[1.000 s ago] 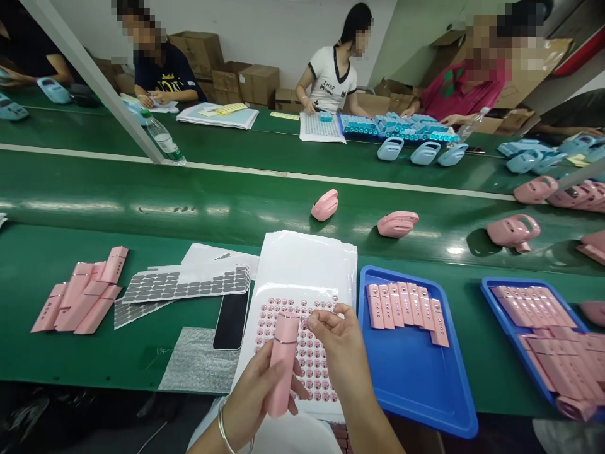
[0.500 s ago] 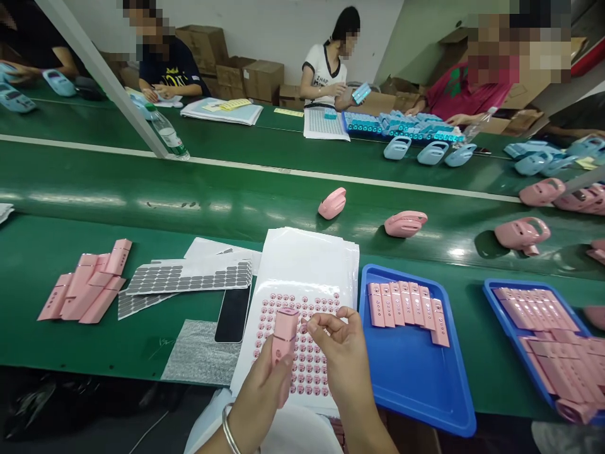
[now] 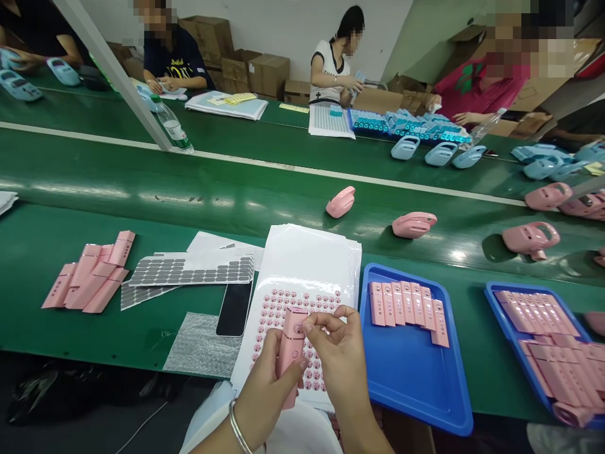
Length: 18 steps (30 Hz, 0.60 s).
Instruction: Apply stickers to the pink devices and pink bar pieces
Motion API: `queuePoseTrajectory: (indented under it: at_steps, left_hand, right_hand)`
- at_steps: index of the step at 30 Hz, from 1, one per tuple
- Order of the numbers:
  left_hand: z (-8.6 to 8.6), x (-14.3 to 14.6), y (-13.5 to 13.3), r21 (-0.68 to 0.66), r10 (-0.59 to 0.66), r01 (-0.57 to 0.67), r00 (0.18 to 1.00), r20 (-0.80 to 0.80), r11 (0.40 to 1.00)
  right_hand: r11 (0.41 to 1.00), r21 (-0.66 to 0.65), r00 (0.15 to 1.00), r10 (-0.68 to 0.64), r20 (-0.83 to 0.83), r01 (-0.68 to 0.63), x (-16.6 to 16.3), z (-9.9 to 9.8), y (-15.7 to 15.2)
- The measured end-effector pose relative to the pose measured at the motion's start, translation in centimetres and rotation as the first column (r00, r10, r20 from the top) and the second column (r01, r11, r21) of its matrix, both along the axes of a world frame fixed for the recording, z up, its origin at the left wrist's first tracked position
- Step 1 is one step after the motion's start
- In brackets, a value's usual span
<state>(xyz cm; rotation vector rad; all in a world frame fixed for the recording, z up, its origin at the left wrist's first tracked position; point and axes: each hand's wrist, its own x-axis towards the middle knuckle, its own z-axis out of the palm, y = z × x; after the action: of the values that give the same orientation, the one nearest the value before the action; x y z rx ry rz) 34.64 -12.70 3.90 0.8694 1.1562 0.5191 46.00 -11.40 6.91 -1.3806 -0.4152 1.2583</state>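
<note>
My left hand (image 3: 265,386) is wrapped round a slim pink plastic case (image 3: 290,350), held upright with its front turned to me. Thumb and forefinger of my right hand (image 3: 341,353) pinch a small round sticker (image 3: 299,327) at the upper front of the case; whether it sticks there I cannot tell. Beneath both hands lies a stack of white sheets (image 3: 312,252), the top one printed with rows of round pink stickers. Beside my right hand, a blue tray (image 3: 406,378) holds a row of pink cases (image 3: 401,304) at its far end.
More pink cases (image 3: 92,274) are heaped at the left, near grey label sheets (image 3: 189,271) and a black phone (image 3: 235,309). A second blue tray (image 3: 508,315) stands at right. Pink handled housings (image 3: 413,225) sit on the green belt (image 3: 236,195). Several co-workers sit opposite.
The pink case has turned so its front faces me. The sticker in my right fingers now meets its upper front; before, the fingers were just beside it.
</note>
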Motion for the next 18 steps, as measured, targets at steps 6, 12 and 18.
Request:
queuePoseTrajectory:
  at_steps: [6,12,18]
  left_hand:
    - [-0.09,-0.15,-0.11,-0.004,-0.005,0.005,1.0,0.023,1.0]
    - [0.21,-0.07,-0.11,0.013,-0.015,0.014,1.0,0.025,1.0]
    - [0.38,0.0,-0.05,-0.008,-0.024,0.025,0.998,0.063,1.0]
  right_hand:
    - [1.0,0.002,0.999,-0.012,0.036,0.012,-0.19,0.18,-0.13]
    - [1.0,-0.017,0.997,0.01,0.078,-0.009,-0.13,0.34,-0.27]
    - [0.998,0.018,0.979,-0.055,0.194,0.052,-0.5,-0.17,-0.6]
